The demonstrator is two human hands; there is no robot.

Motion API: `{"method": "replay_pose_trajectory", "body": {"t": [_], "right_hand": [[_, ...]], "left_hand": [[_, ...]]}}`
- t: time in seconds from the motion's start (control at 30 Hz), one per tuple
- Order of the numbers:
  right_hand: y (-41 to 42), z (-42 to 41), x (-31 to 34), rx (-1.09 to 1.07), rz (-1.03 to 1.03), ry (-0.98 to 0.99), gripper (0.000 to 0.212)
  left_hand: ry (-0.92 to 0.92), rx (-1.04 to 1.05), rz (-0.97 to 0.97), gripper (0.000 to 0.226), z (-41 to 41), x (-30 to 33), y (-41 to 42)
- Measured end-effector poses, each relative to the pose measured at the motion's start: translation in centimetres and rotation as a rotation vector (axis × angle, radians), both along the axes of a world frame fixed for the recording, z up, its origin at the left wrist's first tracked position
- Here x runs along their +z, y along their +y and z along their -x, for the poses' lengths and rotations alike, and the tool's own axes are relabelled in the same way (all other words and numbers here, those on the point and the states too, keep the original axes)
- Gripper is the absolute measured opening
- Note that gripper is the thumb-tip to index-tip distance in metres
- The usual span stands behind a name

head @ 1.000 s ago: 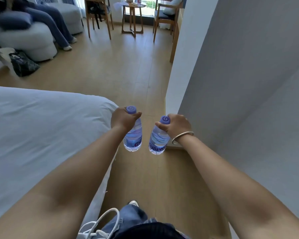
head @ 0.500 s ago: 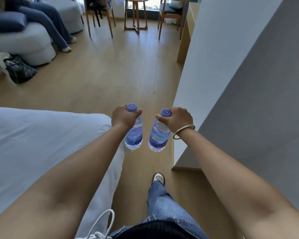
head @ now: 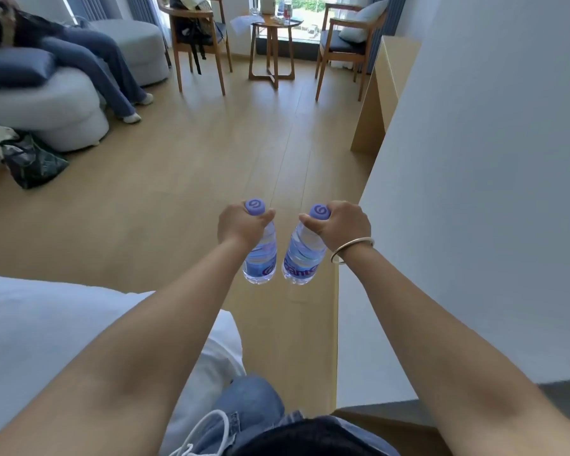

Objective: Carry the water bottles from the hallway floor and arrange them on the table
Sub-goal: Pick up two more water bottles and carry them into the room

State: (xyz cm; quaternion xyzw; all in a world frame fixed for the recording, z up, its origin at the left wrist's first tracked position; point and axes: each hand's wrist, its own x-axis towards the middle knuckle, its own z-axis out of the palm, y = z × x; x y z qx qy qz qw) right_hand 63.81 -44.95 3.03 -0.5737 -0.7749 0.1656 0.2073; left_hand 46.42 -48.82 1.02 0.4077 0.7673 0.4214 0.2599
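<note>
Two clear bottles (head: 282, 253) (purple caps, blue labels) | left grip (head: 241, 225) holds one | right grip (head: 341, 225) holds other

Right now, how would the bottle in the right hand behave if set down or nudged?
The right bottle looks full, so probably hefty. Its thin clear plastic likely gives under squeezing. Tall and narrow, gripped near the cap by the right hand, it may tip, then roll.

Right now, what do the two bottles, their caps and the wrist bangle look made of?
Left clear water bottle and right clear water bottle: thin transparent plastic, glossy, ribbed, floor showing through. Purple screw caps: opaque matte plastic, apparently. Silver wrist bangle: polished metal by its shine; which alloy is unclear.
</note>
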Motion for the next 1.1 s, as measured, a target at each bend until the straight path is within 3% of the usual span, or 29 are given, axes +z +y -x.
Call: {"method": "replay_pose_trajectory", "body": {"t": [0.2, 0.6, 1.1], "right_hand": [[10.1, 2.2, -0.9, -0.045, 0.004, 0.019, 0.056], [33.9, 9.2, -0.3, -0.213, 0.014, 0.054, 0.054], [61.0, 3.8, 0.7, -0.452, -0.02, 0.095, 0.054]], "left_hand": [[-0.02, -0.023, 0.019, 0.044, 2.7, -0.8, 10.4], [0.05, -0.24, -0.028, 0.043, 9.9, 2.0, 39.2], [0.094, -0.435, -0.012, 0.05, 3.3, 1.3, 68.7]]}}
